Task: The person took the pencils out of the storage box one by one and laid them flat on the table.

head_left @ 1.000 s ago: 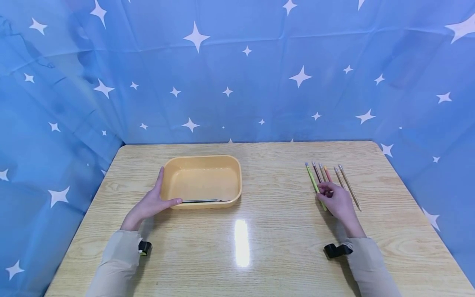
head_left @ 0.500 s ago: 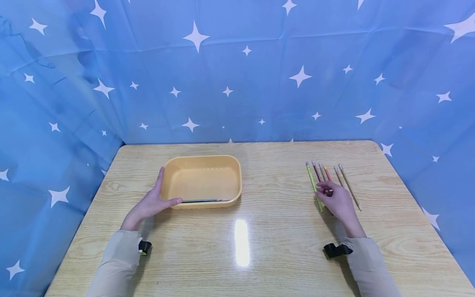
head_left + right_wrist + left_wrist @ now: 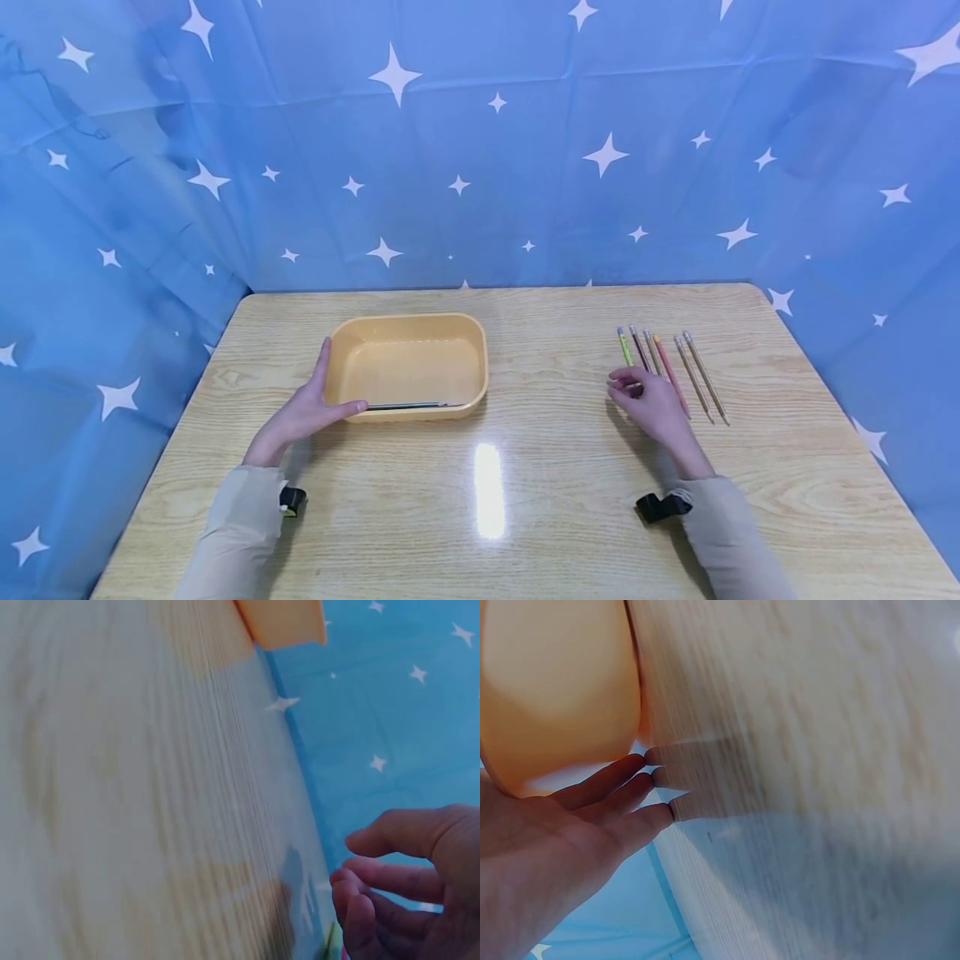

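My left hand [image 3: 307, 407] rests at the near left corner of a yellow-orange plastic tray [image 3: 480, 367]. Its thumb touches the near rim, and in the left wrist view the fingers [image 3: 615, 795] lie nearly straight beside the tray. A dark pencil [image 3: 405, 406] lies in the tray along the near wall. My right hand [image 3: 652, 404] is over a green pencil [image 3: 625, 343] and hides its lower part. In the right wrist view, the thumb and loosely bent fingers stand apart with nothing seen between them. A dark red pencil [image 3: 640, 348] is partly covered too.
Right of that hand lie a brown pencil [image 3: 652, 350], a red pencil [image 3: 671, 375] and two gold-brown pencils [image 3: 707, 377], roughly side by side. A wooden table [image 3: 555, 467] bears everything. Blue star-patterned cloth [image 3: 525, 167] hangs behind and at both sides.
My right hand has shifted left, uncovering the red pencil and the lower ends of the gold-brown ones. Earlier, the green pencil's lower end swung slightly left. The left hand and tray have not moved.
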Motion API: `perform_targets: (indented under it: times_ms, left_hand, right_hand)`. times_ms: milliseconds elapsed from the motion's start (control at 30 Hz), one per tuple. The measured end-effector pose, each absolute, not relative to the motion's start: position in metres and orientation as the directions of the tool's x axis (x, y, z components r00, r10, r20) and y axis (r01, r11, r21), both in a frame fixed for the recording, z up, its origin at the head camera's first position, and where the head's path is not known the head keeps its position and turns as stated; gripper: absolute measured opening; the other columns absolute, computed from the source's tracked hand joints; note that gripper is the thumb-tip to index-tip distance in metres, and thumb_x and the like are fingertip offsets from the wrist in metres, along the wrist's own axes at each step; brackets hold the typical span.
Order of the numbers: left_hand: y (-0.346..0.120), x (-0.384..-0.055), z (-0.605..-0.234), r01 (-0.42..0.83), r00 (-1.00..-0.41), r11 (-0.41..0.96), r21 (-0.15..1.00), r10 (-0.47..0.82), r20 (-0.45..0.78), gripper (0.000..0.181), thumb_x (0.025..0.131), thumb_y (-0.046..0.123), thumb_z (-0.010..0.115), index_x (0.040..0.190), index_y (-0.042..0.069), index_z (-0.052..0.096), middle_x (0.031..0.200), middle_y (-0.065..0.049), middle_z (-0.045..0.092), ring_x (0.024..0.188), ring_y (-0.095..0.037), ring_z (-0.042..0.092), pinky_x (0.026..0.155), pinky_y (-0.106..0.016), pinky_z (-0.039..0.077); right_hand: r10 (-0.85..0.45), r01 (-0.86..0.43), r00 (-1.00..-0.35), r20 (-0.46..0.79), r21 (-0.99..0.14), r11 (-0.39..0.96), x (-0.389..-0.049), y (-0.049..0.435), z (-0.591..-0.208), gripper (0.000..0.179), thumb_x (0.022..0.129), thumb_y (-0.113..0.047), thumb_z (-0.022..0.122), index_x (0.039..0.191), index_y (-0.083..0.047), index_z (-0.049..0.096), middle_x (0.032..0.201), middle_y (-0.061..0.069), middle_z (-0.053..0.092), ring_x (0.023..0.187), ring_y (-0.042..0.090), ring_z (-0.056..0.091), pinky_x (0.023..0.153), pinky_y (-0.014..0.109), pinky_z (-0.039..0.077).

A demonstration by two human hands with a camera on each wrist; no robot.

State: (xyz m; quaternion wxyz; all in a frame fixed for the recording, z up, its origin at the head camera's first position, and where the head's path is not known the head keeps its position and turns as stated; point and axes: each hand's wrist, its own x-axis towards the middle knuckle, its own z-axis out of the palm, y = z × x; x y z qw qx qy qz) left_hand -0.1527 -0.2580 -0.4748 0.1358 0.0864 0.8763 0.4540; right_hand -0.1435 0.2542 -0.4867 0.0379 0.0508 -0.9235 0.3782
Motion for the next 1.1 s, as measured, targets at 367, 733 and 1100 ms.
perform_targets:
  times_ms: [367,733,1100]
  left_hand:
    - [-0.258,-0.155,-0.476,0.022,-0.948,0.559,0.829,0.275,-0.161,0.12,0.085,0.033,0.075,0.15,0.013,-0.024,0.158,-0.025,-0.006,0.14,-0.048,0.011,0.107,-0.064,0.015]
    - [-0.257,-0.154,-0.475,0.032,-0.947,0.525,0.851,0.289,-0.143,0.12,0.084,0.028,0.075,0.15,0.012,-0.023,0.158,-0.023,-0.007,0.141,-0.046,0.009,0.108,-0.064,0.013]
    - [-0.259,-0.153,-0.475,0.047,-0.951,0.577,0.816,0.275,-0.14,0.121,0.083,0.033,0.076,0.151,0.011,-0.021,0.157,-0.027,-0.003,0.137,-0.05,0.017,0.107,-0.062,0.021]
  right_hand:
    - [-0.205,-0.188,-0.976,0.075,-0.763,0.618,-0.155,0.219,-0.492,0.02,0.089,-0.004,0.066,0.108,0.004,0.066,0.091,0.01,0.066,0.079,0.023,0.063,0.061,0.028,0.052]
    - [-0.354,-0.275,-0.932,0.078,-0.789,0.549,-0.166,0.179,-0.486,0.023,0.088,0.0,0.064,0.11,0.005,0.065,0.093,0.008,0.067,0.08,0.021,0.063,0.064,0.028,0.053]
    - [-0.366,-0.31,-0.924,0.113,-0.78,0.543,-0.175,0.142,-0.466,0.026,0.085,-0.003,0.064,0.11,0.004,0.066,0.09,0.005,0.068,0.08,0.02,0.063,0.07,0.032,0.053]
